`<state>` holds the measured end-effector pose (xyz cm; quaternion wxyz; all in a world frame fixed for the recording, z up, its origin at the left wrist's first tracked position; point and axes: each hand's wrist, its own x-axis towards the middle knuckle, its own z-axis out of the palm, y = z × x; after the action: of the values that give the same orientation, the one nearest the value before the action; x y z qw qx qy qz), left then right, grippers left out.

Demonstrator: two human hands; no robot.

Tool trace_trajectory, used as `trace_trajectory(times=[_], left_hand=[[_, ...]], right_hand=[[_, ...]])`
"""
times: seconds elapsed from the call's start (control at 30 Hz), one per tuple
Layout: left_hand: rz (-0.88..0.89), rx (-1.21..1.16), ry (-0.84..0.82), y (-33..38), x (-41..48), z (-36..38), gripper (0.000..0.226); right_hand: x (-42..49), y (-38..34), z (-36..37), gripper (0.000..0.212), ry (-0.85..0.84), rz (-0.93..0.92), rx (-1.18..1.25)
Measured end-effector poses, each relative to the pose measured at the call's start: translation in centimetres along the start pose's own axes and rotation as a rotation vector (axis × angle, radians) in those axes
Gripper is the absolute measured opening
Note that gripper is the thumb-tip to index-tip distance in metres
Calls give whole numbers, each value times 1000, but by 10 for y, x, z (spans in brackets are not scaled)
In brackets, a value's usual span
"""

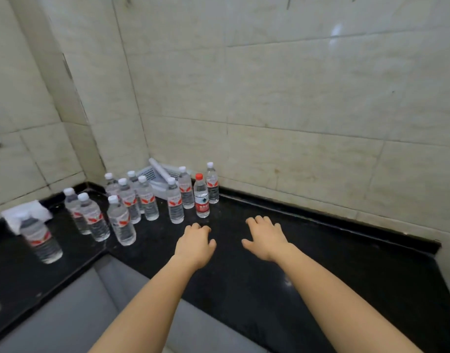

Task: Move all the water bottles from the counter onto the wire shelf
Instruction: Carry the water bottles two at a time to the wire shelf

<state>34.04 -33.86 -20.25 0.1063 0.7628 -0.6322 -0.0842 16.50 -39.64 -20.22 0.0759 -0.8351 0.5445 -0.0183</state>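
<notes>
Several clear water bottles with white caps and red-white labels [175, 203] stand upright in the corner of a black counter [320, 263]. Among them is one bottle with a red cap [201, 197]. Another white-capped bottle [40, 238] stands apart at the far left. My left hand [194, 244] hovers palm down over the counter just in front of the red-capped bottle, fingers apart, holding nothing. My right hand [266, 236] is beside it to the right, also palm down and empty. No wire shelf is in view.
A white perforated plastic basket [155, 174] with a white roll sits in the corner behind the bottles. A folded white cloth [25, 212] lies at the left. Beige tiled walls border the counter; grey floor shows below its front edge.
</notes>
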Motion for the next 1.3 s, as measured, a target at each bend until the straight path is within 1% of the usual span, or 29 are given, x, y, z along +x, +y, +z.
trace_trajectory(times=[0.13,0.27,0.57,0.77,0.87,0.93,1.03,1.13,1.2,1.3], left_hand=[[-30,5,-18,-47,36,-4,43],[-32,-30,-2,-69,85,-2,43],[8,-128,27,-92,219,26,48],[8,-230,78,-98,305,43,68],[28,-264,109,-102,339,49,70],[32,-266,134,-102,356,51,69],[20,-259,127,-103,373,52,66],[48,-135,135,-108,381,56,58],[58,-92,164,-112,385,55,54],[42,-90,190,-113,386,51,53]], right_hand=[[45,-28,9,59,-23,6,8],[95,-39,16,61,-45,21,6],[253,-20,30,63,-83,53,31],[360,-6,36,65,-92,46,46],[406,-1,33,60,-57,27,85],[433,0,29,59,-25,15,100],[467,-6,26,61,11,-11,115],[493,-14,23,66,26,-51,95],[504,-16,23,63,33,-86,36],[508,-15,32,54,32,-110,-22]])
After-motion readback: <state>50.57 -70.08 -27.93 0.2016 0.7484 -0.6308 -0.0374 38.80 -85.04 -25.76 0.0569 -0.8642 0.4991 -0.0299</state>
